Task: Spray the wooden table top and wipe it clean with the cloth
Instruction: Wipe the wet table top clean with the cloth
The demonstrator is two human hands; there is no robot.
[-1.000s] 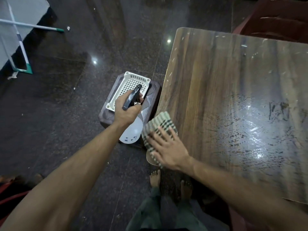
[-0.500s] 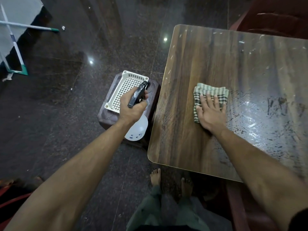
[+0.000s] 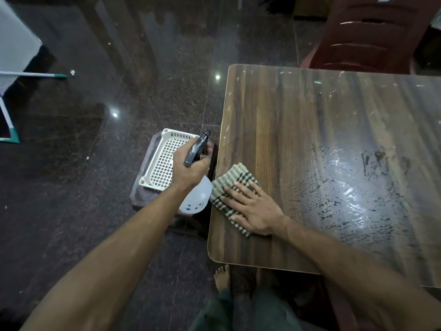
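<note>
Floor [image 3: 71, 199] of dark polished stone takes up the left side, with a white-and-green pole [image 3: 35, 75] lying far off near the left border and wide bare tiles between it and the stool. Next comes a low brown stool [image 3: 143, 187] carrying a white lattice basket [image 3: 162, 163], set just beside the table's left edge. Above the basket the left hand [image 3: 188, 168] grips the black trigger head of a white spray bottle [image 3: 196, 199], fingers curled round it, the bottle body hanging off the table. Right of that, the checked cloth [image 3: 229, 187] lies at the left edge of the wooden table top [image 3: 274, 127], one corner reaching the rim; the right hand [image 3: 253, 209] presses flat on it, fingers straight and spread. Further right the top shines wet in a streaked patch [image 3: 353, 187]. A dark red plastic chair [image 3: 370, 32] stands beyond the far edge.
</note>
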